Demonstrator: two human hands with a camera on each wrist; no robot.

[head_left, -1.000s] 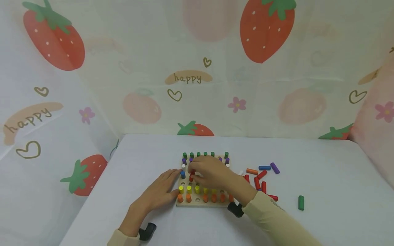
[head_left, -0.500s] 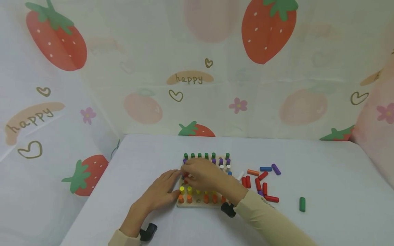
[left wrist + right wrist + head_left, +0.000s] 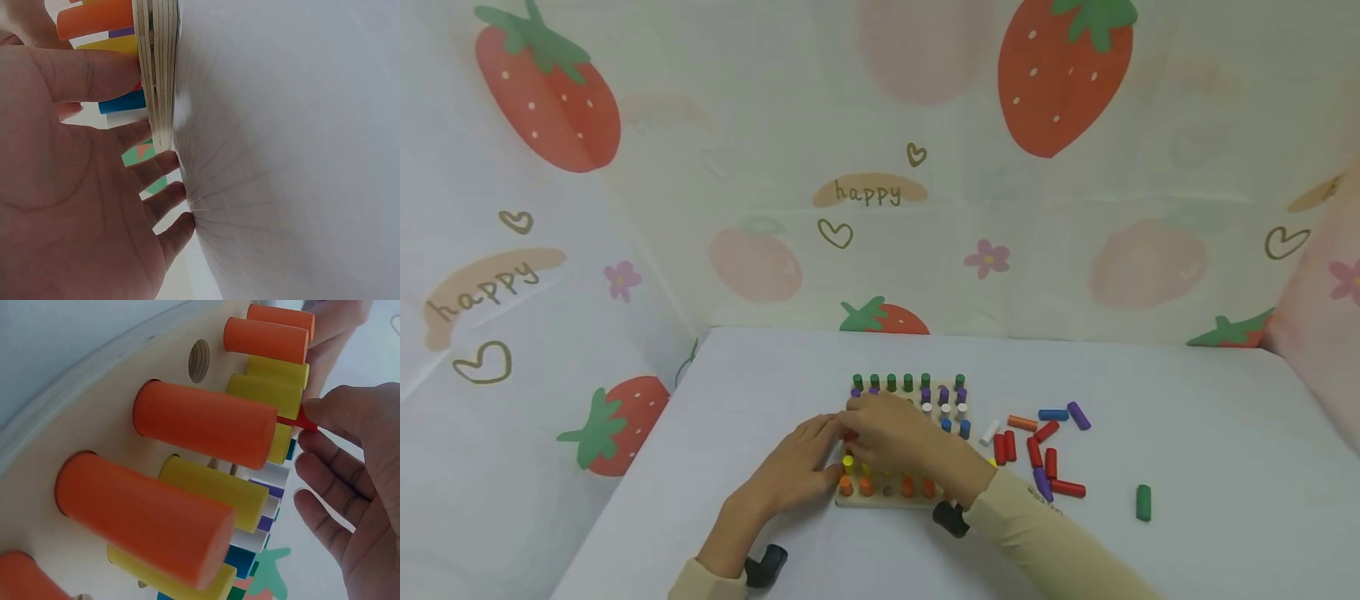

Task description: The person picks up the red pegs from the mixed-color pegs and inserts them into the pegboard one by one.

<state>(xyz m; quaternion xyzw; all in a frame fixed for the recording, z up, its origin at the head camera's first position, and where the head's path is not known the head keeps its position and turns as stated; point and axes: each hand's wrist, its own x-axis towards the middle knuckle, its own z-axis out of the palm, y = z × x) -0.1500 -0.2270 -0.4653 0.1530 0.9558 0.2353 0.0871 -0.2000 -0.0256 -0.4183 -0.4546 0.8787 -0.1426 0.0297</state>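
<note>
A wooden pegboard (image 3: pixel 880 502) bears rows of upright pegs: green, purple, white, blue, yellow and orange. My right hand (image 3: pixel 895 437) reaches over its left part. Thumb and forefinger pinch a red peg (image 3: pixel 306 420) there, behind the yellow row; its lower end is hidden by yellow pegs in the right wrist view. My left hand (image 3: pixel 790 475) lies at the board's left side, fingers extended. In the left wrist view its thumb (image 3: pixel 103 75) is against the board's edge, beside an orange peg (image 3: pixel 97 20), and the other fingertips reach down to the white cloth.
Right of the board lie loose pegs: several red ones (image 3: pixel 1051 463), a white (image 3: pixel 990 432), an orange (image 3: pixel 1022 422), a blue (image 3: pixel 1052 415) and purple ones (image 3: pixel 1078 416). A green peg (image 3: pixel 1143 503) lies apart, farther right. Printed cloth (image 3: pixel 760 167) hangs behind the table.
My right hand has shifted left over the board with the red peg, to the left end of the rows. The left hand has stayed at the board's side.
</note>
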